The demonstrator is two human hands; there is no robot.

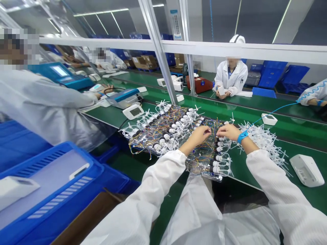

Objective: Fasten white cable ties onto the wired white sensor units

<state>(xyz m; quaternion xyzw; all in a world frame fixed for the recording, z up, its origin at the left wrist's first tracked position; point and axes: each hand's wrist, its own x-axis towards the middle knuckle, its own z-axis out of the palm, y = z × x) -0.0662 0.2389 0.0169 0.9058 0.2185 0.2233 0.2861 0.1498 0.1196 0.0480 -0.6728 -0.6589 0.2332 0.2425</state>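
My left hand and my right hand meet over a clear tray packed with small white-and-black pump parts, thin orange and yellow wires and white tubing. Both hands have fingers curled, pinching at a small part between them at the tray's far middle; the part itself is too small to make out. A blue wrist strap circles my right wrist, with a blue cord running off to the right. A heap of white T-shaped tube pieces lies just right of my right hand.
A white device casing lies at the right on the green bench; another sits farther back. A blue crate stands at lower left. A person in white works at left, others sit across the bench behind an aluminium frame post.
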